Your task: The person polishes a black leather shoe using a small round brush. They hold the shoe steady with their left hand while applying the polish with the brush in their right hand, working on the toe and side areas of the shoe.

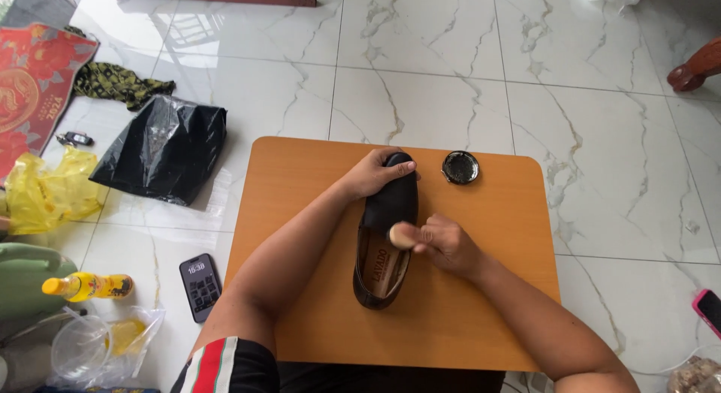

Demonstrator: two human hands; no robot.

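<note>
On the wooden worktop (315,213), the left hand (373,173) clamps the black shoe (387,228) at its toe. The right hand (443,243) pinches a small brush (400,234) against the upper, seemingly mid-polish; fresh polish from the open tin (460,167) looks due next.

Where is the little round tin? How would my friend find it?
Look at the orange-brown table on the white marble floor. Near its far edge, just right of the black shoe, sits the small tin. It is the only round, shiny black thing on the table.

On the wooden table (466,303), the left hand (373,173) grips a black shoe (390,205) while the right hand (443,243) presses a small brush (400,234) against it.
</note>
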